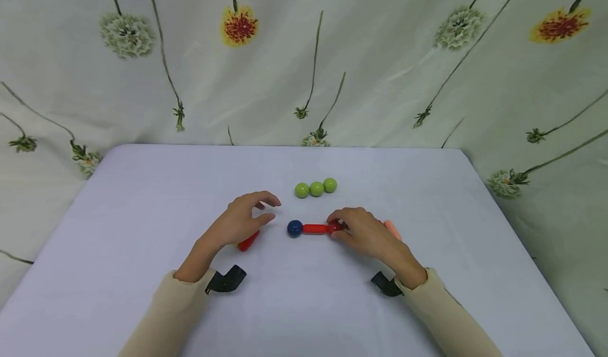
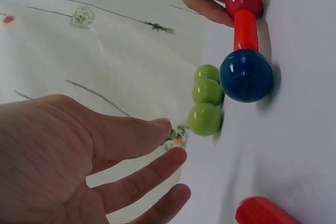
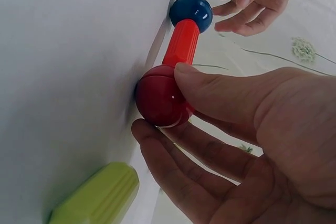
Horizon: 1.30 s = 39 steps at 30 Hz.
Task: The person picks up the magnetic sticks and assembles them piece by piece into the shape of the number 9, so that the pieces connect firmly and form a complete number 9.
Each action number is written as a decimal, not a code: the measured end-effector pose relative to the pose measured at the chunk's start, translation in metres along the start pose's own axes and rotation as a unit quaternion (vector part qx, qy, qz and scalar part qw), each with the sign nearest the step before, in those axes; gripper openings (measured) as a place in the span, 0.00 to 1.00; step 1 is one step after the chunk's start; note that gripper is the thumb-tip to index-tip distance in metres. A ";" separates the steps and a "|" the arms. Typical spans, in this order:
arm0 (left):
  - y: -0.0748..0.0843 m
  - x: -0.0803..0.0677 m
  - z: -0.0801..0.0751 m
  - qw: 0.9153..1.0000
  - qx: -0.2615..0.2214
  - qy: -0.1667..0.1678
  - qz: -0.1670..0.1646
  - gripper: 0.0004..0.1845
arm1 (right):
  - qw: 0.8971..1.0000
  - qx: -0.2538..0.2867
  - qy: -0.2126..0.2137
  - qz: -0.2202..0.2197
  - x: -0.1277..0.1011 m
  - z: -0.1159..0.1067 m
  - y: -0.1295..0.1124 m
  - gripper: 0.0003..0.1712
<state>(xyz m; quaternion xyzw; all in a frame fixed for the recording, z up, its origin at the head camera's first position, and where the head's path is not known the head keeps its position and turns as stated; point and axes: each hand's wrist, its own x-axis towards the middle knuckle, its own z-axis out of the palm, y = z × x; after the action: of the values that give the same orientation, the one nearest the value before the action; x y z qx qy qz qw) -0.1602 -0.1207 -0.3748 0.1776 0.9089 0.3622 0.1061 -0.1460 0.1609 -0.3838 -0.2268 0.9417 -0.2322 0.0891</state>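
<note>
While the right hand (image 1: 363,234) pinches the red ball (image 3: 161,98) between thumb and fingers, the left hand (image 1: 241,221) hangs well clear of it, fingers loosely parted and nothing in them. What would worry me, watching, is the place where that ball meets the red stick (image 1: 315,229): a sideways push or a tug could work the two apart. With nothing bracing the blue ball (image 1: 295,228) at the other end, too hard a push could also swing the whole length round, perhaps into the green balls (image 1: 316,189) lying beyond it. The thumb partly covers the meeting point, so I can't fairly say how firmly it is seated. The stick lies near the middle of the white table (image 1: 304,304), between the hands, its long axis running side to side, roughly along the far edge. Its blue end points to the person's left.
</note>
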 end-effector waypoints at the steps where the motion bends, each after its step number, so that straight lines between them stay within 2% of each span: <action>1: -0.001 -0.002 -0.002 1.000 -0.001 -0.003 0.000 0.15 | 1.000 0.000 0.000 -0.001 0.000 0.000 0.000 0.15; 9: -0.015 -0.022 -0.015 1.000 0.016 -0.013 0.011 0.17 | 1.000 0.000 -0.002 -0.015 0.000 -0.001 0.000 0.15; 14: -0.026 -0.032 -0.021 1.000 0.012 -0.018 0.005 0.16 | 1.000 -0.001 -0.003 -0.015 0.000 -0.002 0.000 0.16; 19: -0.034 -0.033 -0.025 0.999 -0.011 -0.045 0.004 0.16 | 1.000 -0.002 -0.002 -0.020 -0.001 -0.002 0.000 0.16; 27: -0.045 -0.035 -0.028 0.996 -0.032 -0.082 -0.026 0.16 | 1.000 -0.001 0.000 -0.015 0.000 -0.001 -0.001 0.16; 35: -0.051 -0.036 -0.030 0.993 -0.026 -0.113 -0.003 0.15 | 1.000 -0.002 -0.003 -0.014 0.000 0.001 0.000 0.16; 39: -0.050 -0.036 -0.028 0.993 -0.012 -0.117 -0.007 0.15 | 1.000 -0.003 0.001 -0.016 -0.001 0.001 0.000 0.16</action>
<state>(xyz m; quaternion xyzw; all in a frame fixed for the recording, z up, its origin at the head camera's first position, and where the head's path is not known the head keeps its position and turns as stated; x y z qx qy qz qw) -0.1492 -0.1865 -0.3873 0.2111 0.8869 0.3493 0.2163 -0.1450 0.1610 -0.3850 -0.2415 0.9387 -0.2313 0.0844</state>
